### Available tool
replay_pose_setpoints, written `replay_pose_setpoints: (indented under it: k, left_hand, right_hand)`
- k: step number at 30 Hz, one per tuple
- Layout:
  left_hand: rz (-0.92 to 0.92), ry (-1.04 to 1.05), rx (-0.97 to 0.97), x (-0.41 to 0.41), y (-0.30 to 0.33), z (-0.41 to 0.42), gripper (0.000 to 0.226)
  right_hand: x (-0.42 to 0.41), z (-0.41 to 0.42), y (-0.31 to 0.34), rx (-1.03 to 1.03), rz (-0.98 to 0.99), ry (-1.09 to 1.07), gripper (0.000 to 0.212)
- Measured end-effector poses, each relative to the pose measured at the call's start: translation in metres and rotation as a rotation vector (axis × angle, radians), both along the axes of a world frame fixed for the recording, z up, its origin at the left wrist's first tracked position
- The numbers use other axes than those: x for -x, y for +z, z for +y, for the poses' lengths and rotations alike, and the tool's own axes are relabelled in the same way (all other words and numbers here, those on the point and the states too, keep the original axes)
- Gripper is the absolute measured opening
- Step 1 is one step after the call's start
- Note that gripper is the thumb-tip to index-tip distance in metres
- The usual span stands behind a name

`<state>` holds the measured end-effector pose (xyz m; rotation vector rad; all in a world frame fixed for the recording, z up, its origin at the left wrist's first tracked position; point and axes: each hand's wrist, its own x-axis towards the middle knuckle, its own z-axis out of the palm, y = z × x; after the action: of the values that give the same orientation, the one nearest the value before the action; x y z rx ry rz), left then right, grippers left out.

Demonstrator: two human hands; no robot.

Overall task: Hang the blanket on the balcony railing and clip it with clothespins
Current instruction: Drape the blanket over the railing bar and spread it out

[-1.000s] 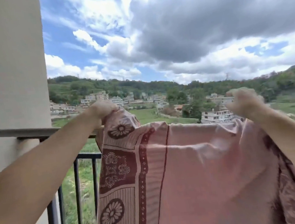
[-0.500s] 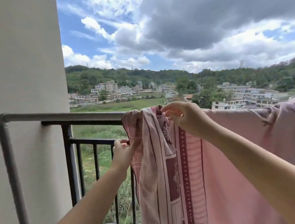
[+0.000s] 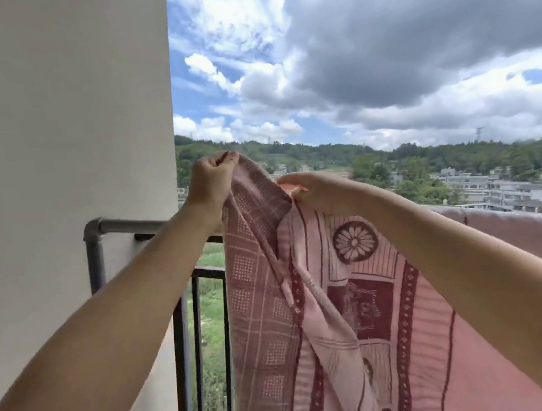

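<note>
A pink blanket (image 3: 373,329) with dark red flower and border patterns hangs over the balcony railing (image 3: 128,224) and drapes down on my side. My left hand (image 3: 211,185) is fisted around the blanket's left edge and lifts it well above the rail. My right hand (image 3: 308,185) pinches the top edge just to the right of that, level with the rail. Further right the blanket lies along the rail top toward the frame edge. No clothespins are in sight.
A pale wall (image 3: 61,145) stands at the left, where the grey rail pipe bends down. Black vertical bars (image 3: 198,357) run below the rail. Beyond lie fields, buildings (image 3: 500,191) and wooded hills under a cloudy sky.
My left hand rose from below the rail to above it, lifting the blanket's left edge. My right hand stayed on the top edge. The view swung left.
</note>
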<state>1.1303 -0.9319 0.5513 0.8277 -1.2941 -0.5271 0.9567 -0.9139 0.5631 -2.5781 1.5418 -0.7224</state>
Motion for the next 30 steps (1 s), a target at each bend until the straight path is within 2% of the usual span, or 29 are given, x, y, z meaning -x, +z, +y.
replay_pose_setpoints:
  k: [3,7,9,10,11,13,16,17,18,19,22,24,26,28,30]
  left_hand:
    - [0.040,-0.118,-0.069,-0.042,0.015,-0.015,0.017]
    - [0.070,-0.283,-0.146,-0.069,0.003,-0.032,0.020]
    - [0.081,-0.320,-0.169,-0.073,-0.001,-0.039,0.021]
    - [0.092,-0.296,-0.161,-0.075,-0.002,-0.043,0.022]
    - [0.107,-0.247,-0.143,-0.079,-0.001,-0.050,0.023]
    - [0.099,-0.108,-0.115,-0.089,0.000,-0.065,0.022]
    - [-0.014,0.138,-0.083,-0.102,0.006,-0.091,0.023]
    - [-0.068,0.228,-0.055,-0.106,0.008,-0.098,0.025]
    - [-0.111,0.314,-0.027,-0.112,0.009,-0.105,0.027]
    - [-0.140,0.390,-0.016,-0.121,0.008,-0.110,0.028]
    - [-0.180,0.531,-0.118,-0.162,-0.009,-0.119,0.026]
    - [-0.210,0.589,-0.205,-0.190,-0.023,-0.121,0.030]
    - [-0.272,0.595,-0.216,-0.207,-0.025,-0.123,0.032]
    - [-0.292,0.557,-0.148,-0.214,-0.022,-0.124,0.033]
    - [-0.243,0.511,-0.054,-0.218,-0.024,-0.122,0.033]
  right_hand:
    - [-0.033,-0.022,0.012,-0.153,0.009,0.129,0.045]
    - [-0.060,-0.052,0.026,-0.551,0.039,0.167,0.063]
    - [-0.070,-0.064,0.028,-0.676,0.066,0.223,0.045]
    - [-0.074,-0.073,0.028,-0.653,0.102,0.217,0.032]
    - [-0.078,-0.081,0.028,-0.564,0.136,0.179,0.024]
    - [-0.085,-0.101,0.031,-0.247,0.180,0.031,0.023]
    - [-0.099,-0.138,0.041,0.414,0.209,-0.131,0.025]
    - [-0.107,-0.148,0.042,0.565,0.211,-0.156,0.024]
    - [-0.117,-0.154,0.041,0.594,0.227,-0.154,0.024]
    - [-0.128,-0.158,0.040,0.505,0.277,-0.121,0.025]
    - [-0.164,-0.167,0.026,-0.148,0.421,0.051,0.041]
    - [-0.187,-0.167,0.018,-0.226,0.399,0.164,0.042]
    - [-0.209,-0.169,0.013,-0.273,0.334,0.253,0.024]
    - [-0.228,-0.165,0.007,-0.448,0.237,0.320,0.029]
    - [-0.237,-0.159,0.003,-0.445,0.223,0.335,0.033]
